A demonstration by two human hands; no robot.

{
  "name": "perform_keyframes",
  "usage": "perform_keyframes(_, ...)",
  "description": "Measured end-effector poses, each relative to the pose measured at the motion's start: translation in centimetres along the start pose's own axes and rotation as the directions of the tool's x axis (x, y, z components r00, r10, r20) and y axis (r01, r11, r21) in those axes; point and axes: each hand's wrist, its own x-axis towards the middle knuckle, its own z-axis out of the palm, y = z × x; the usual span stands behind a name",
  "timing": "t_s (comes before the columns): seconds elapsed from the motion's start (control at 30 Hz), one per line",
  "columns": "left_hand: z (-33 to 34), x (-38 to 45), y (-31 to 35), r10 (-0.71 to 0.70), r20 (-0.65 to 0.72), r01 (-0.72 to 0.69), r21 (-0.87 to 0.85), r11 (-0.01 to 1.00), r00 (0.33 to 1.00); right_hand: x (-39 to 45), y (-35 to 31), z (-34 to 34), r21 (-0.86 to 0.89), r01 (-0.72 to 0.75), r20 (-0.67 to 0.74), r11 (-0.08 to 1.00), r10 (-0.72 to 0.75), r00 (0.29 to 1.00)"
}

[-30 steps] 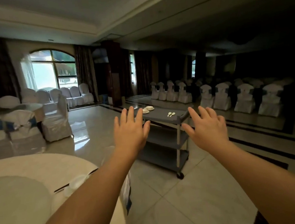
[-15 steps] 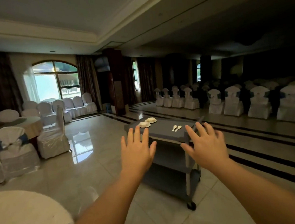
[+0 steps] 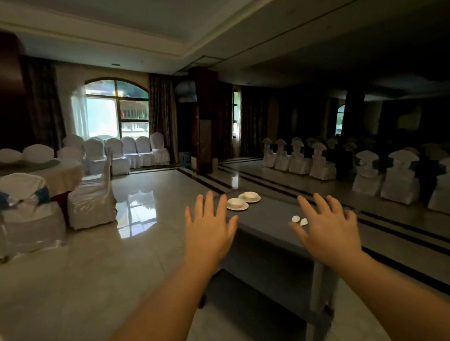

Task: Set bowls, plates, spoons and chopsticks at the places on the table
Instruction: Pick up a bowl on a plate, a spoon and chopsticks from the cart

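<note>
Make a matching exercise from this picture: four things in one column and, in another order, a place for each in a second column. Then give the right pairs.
Things
1. bowls
2. spoons
3. window
4. round table

Places
A. far left, with white-covered chairs round it
B. on plates at the far end of the cart top
C. in the back wall, arched and bright
D. on the cart top, just by the right hand

Pairs: 1-B, 2-D, 3-C, 4-A
</note>
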Motion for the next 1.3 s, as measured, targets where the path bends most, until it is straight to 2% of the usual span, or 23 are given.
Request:
perform_keyframes(0.17, 8.3, 11.1, -3.0, 0.019, 0.024, -0.019, 0.039, 0.999, 1.000, 12.2, -2.1, 7.0, 0.005, -0.012, 0.026, 1.000, 0.012, 1.000)
perform_keyframes(0.33, 14.1, 21.8, -4.8, 0.048, -0.015, -0.047, 0.050, 0.998, 0.999, 23.5, -2.9, 12.4, 0.024, -0.055, 0.008, 0.998, 0.055, 0.998)
perform_keyframes(0.4, 17.0, 25.0, -5.1, 0.065, 0.019, -0.066, 0.062, 0.996, 0.998, 27.3, -2.7, 15.2, 0.044, -0.089, 0.015, 0.995, 0.088, 0.996)
perform_keyframes(0.5, 22.2, 29.3, -5.9, 0.145, 0.070, -0.154, 0.139, 0.978, 0.987, 32.5, -2.6, 20.4, 0.055, -0.119, 0.040, 0.991, 0.117, 0.992)
perform_keyframes(0.63, 29.6, 35.7, -6.5, 0.256, 0.127, -0.279, 0.222, 0.934, 0.958, 40.1, -2.9, 27.4, 0.047, -0.088, 0.039, 0.995, 0.086, 0.996)
perform_keyframes(0.73, 34.3, 41.9, -6.3, 0.231, 0.175, -0.268, 0.227, 0.936, 0.957, 46.9, -3.0, 31.5, 0.090, -0.089, 0.063, 0.992, 0.084, 0.995)
perform_keyframes(0.87, 39.6, 49.3, -6.8, 0.196, 0.129, -0.217, 0.177, 0.960, 0.972, 55.1, -3.8, 36.6, 0.157, -0.119, 0.077, 0.980, 0.108, 0.991)
perform_keyframes(1.07, 49.3, 56.0, -9.8, 0.089, 0.226, -0.107, 0.069, 0.992, 0.970, 62.9, -5.7, 44.8, 0.217, -0.166, 0.159, 0.962, 0.132, 0.978)
perform_keyframes(1.13, 53.2, 57.7, -10.9, 0.032, 0.284, -0.037, 0.012, 0.999, 0.958, 64.8, -6.4, 47.9, 0.390, -0.323, 0.269, 0.862, 0.229, 0.936)
perform_keyframes(1.2, 57.6, 59.4, -12.0, 0.001, 0.384, 0.014, -0.036, 0.999, 0.923, 66.6, -7.1, 51.3, 0.549, -0.510, 0.423, 0.662, 0.307, 0.853)
perform_keyframes(1.23, 59.8, 60.2, -12.7, -0.002, 0.433, 0.025, -0.047, 0.999, 0.901, 67.4, -7.5, 53.1, 0.573, -0.572, 0.481, 0.586, 0.325, 0.815)
perform_keyframes(1.3, 64.0, 61.9, -14.0, 0.023, 0.503, 0.013, -0.068, 0.998, 0.864, 68.7, -8.4, 56.5, 0.552, -0.653, 0.559, 0.519, 0.350, 0.752)
